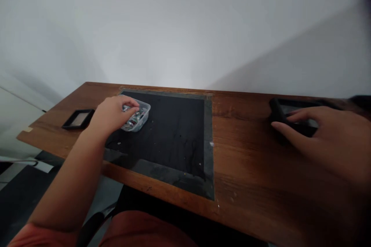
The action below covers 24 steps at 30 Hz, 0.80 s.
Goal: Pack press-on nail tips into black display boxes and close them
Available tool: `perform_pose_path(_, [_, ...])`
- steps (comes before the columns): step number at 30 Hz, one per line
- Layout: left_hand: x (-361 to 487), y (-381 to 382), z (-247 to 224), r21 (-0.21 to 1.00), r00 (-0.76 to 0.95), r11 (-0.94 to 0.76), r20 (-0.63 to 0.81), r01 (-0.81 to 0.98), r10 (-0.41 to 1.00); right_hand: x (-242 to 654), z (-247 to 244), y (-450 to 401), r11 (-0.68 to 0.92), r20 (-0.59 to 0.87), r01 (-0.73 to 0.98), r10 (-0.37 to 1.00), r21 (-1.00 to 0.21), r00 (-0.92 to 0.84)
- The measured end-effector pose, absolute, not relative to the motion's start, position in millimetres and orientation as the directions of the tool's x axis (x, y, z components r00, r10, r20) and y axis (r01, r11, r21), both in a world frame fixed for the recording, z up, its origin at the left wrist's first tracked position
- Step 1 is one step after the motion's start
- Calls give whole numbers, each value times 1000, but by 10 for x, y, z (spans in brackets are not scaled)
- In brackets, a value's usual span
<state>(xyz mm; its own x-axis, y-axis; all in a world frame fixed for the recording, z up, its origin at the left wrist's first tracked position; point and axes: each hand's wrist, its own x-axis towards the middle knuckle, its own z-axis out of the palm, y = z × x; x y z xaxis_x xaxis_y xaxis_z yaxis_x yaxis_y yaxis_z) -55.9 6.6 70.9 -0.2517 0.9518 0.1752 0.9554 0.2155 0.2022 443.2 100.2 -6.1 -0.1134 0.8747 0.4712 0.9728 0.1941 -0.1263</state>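
My left hand point(116, 112) is over a clear plastic container point(147, 115), its thumb and fingertips drawn together in a pinch. Whether anything is between those fingertips cannot be made out. Small shiny pieces point(136, 120), too small to name, fill the container, which stands on the left part of a black mat point(174, 131). At the far right, my right hand point(327, 135) has its thumb and fingers around the near-left side of a black tray point(277, 111). Part of that tray is hidden behind the hand, and the area is blurred.
A second, small black tray point(67, 123) with a pale inside lies left of my left forearm. Grey tape borders the mat on the wooden table point(237, 154). Tiny bits are scattered on the mat. A white wall point(174, 27) rises behind the table.
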Motion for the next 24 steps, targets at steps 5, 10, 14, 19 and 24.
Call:
perform_pose_path(5, [-511, 93, 739, 157, -243, 215, 193, 964, 951, 4113, 336, 730, 72, 410, 977, 912, -203, 18])
perform_pose_path(10, [-399, 7, 786, 173, -337, 292, 368, 940, 866, 3972, 443, 619, 6, 499, 942, 849, -337, 173])
perform_pose_path(14, [-16, -75, 812, 268, -261, 134, 523, 954, 811, 3953, 446, 536, 287, 744, 904, 667, -316, 49])
perform_pose_path(19, [526, 98, 597, 454, 96, -243, 323, 857, 941, 3775, 508, 398, 752, 753, 565, 577, -339, -317])
perform_pose_path(24, [566, 338, 259, 538, 196, -237, 133, 809, 971, 3544, 364, 418, 814, 614, 312, 577, -491, -538])
